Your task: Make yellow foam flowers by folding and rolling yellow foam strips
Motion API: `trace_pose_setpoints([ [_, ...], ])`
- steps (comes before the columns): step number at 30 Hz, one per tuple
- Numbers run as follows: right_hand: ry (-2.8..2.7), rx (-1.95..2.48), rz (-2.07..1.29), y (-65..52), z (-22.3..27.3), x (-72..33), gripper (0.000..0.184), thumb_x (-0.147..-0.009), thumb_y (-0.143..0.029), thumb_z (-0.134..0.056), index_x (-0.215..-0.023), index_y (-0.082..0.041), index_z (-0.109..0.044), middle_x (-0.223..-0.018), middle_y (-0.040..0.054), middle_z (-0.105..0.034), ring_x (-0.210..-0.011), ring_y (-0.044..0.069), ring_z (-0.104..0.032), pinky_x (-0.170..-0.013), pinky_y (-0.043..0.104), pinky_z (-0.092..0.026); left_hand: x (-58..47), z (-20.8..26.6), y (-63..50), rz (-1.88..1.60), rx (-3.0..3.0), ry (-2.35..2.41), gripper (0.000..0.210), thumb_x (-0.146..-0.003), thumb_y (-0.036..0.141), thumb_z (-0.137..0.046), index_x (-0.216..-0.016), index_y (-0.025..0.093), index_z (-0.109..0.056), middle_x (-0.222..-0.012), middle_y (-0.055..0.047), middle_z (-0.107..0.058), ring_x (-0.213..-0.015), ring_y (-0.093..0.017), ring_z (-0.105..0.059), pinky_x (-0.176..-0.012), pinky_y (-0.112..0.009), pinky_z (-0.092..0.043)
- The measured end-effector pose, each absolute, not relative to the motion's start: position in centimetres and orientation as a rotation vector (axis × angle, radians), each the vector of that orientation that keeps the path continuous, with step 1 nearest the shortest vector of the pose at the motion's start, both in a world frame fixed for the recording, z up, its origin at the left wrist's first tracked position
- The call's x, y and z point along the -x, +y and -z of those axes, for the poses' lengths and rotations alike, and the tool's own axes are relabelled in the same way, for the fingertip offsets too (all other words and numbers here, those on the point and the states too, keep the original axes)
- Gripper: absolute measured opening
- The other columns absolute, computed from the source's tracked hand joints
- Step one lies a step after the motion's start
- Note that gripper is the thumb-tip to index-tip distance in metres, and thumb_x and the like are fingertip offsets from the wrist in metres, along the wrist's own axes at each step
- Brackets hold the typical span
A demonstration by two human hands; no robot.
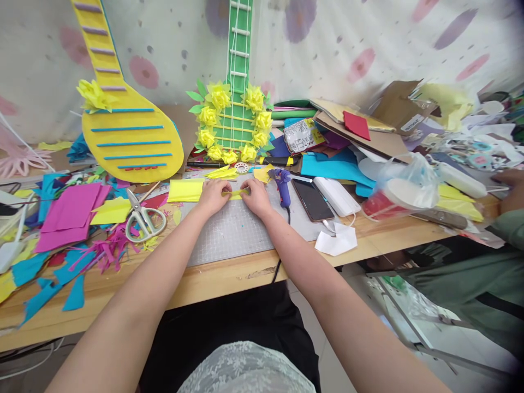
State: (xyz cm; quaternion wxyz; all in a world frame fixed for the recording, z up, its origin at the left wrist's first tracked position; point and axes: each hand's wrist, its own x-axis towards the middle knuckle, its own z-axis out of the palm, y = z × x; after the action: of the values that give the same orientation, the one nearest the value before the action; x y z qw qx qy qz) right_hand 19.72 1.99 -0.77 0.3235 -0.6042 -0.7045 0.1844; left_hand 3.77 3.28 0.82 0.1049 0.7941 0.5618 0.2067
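- Centrally, a narrow strip of yellow paper [236,194] lay low over the far part of a grey cutting mat [229,234] on a wooden desk [233,281], between a person's two bare hands.
- The left hand [214,195] pinched one end and the right hand [256,197] the other, fingers closed on the paper; the exact finger placing was too small to tell.
- Probably the step in hand was folding or stretching the strip; the next move seemed to call for an even, light pull, since such thin paper could tear.
- Just left of the left hand lay a flat, faintly creased yellow sheet [185,190].
- Beside the right hand sat a purple plastic glue gun [281,185], its cord trailing over the desk edge.
- Scissors [143,218] with pale looped handles rested leftward, near smooth magenta sheets [69,210] and frilly scraps.
- Behind stood a pear-shaped yellow instrument [131,136] and a green one [239,46], ringed with ruffled yellow flowers [218,96].
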Motion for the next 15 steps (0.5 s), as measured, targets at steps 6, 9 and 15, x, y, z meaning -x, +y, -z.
trace_pose_setpoints([
  [6, -1.911, 1.489, -0.504, 1.9, 0.7, -19.8, 0.017, -0.069, -0.007, -0.048, -0.077, -0.018, -0.059, -0.085, 0.0032, -0.059, -0.086, 0.017, -0.05, -0.083, 0.031, -0.04, -2.8, -0.7, 2.5, -0.581, -2.516, 1.51, 0.016, -0.075, 0.015, -0.051, -0.083, 0.021, -0.063, -0.09, -0.006, -0.064, -0.097, -0.023, -0.054, -0.087, -0.036, -0.039],
  [9, -1.94, 1.467, -0.514, 1.7, 0.6, -20.1, 0.016, -0.069, -0.006, -0.048, -0.075, -0.017, -0.058, -0.084, 0.0033, -0.058, -0.087, 0.017, -0.05, -0.084, 0.03, -0.04, -2.5, -1.0, 2.1, -0.529, -2.589, 1.422, 0.016, -0.076, 0.017, -0.051, -0.085, 0.02, -0.063, -0.092, -0.007, -0.063, -0.098, -0.023, -0.053, -0.087, -0.035, -0.04],
  [15, -1.978, 1.426, -0.576, 1.7, 0.4, -20.4, 0.005, -0.074, -0.021, -0.055, -0.074, -0.018, -0.059, -0.083, 0.0026, -0.058, -0.089, 0.017, -0.051, -0.088, 0.032, -0.039, -2.2, -1.1, 2.0, -0.522, -2.57, 1.412, 0.017, -0.08, 0.026, -0.048, -0.083, 0.019, -0.063, -0.094, -0.008, -0.062, -0.097, -0.023, -0.054, -0.088, -0.036, -0.041],
])
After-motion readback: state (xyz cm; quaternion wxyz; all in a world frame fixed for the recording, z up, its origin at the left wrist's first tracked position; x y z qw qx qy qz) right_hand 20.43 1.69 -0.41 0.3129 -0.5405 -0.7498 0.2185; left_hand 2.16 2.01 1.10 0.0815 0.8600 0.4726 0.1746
